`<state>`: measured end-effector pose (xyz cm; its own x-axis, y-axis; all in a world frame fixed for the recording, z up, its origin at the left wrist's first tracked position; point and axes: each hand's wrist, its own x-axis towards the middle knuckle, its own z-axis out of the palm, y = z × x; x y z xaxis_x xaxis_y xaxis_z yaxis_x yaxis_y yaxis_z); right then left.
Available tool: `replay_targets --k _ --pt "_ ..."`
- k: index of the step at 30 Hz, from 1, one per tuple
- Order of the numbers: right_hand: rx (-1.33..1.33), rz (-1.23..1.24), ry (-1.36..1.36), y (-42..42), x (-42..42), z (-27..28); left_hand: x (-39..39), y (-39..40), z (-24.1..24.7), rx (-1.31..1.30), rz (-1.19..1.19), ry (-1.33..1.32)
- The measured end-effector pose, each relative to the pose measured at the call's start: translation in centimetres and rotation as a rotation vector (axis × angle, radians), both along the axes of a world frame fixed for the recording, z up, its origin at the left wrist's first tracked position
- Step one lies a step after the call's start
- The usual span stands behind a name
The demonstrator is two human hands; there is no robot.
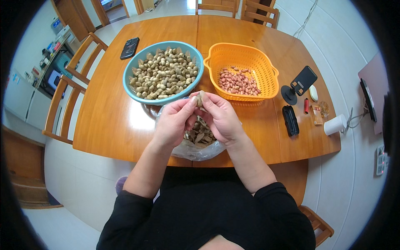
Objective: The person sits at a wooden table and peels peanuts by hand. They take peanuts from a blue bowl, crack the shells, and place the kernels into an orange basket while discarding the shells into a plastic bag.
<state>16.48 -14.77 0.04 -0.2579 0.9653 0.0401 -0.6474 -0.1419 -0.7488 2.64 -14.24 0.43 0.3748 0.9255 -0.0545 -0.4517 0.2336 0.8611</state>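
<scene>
My left hand (176,120) and my right hand (222,117) meet in front of me, thumbs and fingertips pinching one unshelled peanut (199,100) between them. Below them, partly hidden by the hands, lies a clear plastic bag (200,153) with empty peanut shells (201,134) in it. Beyond my left hand is a blue plastic basin (126,82) full of unshelled peanuts (168,73). An orange plastic basket (265,67) with red-skinned shelled peanuts (238,82) stands beyond my right hand, beside the basin.
A smartphone (129,48) lies on the wooden table (106,115) left of the basin. On the right are a phone stand (295,89), a black case (290,120), a red lighter (306,105), a small box (316,115) and a white cylinder (335,124). Wooden chairs (64,109) surround the table.
</scene>
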Motion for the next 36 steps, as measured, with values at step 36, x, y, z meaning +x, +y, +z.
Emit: replay_targets --k 36 --pt "-0.107 -0.197 0.144 -1.6 -3.0 -0.8 3.0 -1.8 -1.0 0.161 0.575 0.121"
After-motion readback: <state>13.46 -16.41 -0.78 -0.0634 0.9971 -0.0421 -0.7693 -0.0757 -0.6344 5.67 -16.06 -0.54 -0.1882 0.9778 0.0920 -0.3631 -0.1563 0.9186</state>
